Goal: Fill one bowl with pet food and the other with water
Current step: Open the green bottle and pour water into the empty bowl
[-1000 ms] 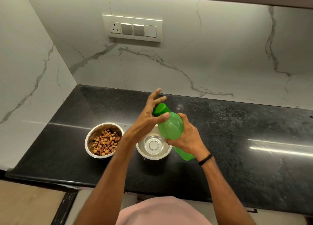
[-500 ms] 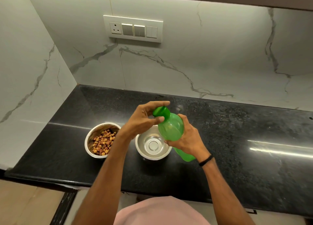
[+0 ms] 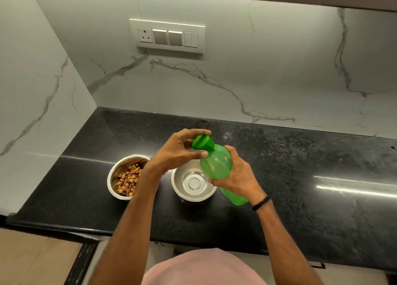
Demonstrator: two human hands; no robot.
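Black speckled stone countertop [image 3: 300, 177], and just above it a translucent green plastic bottle [image 3: 217, 164] is tilted over the empty round steel bowl [image 3: 193, 184]. Right hand [image 3: 238, 177] fingers wrap its body, left hand [image 3: 178, 151] pinches the green cap [image 3: 203, 142]. Steel bowl of brown kibble [image 3: 126, 177] sits left.

your green bottle [image 3: 217, 166] with darker green cap [image 3: 203, 142] sits over the speckled black counter [image 3: 300, 177]; on it, silver bowls, left one [image 3: 113, 177] holding brown kibble [image 3: 127, 180].
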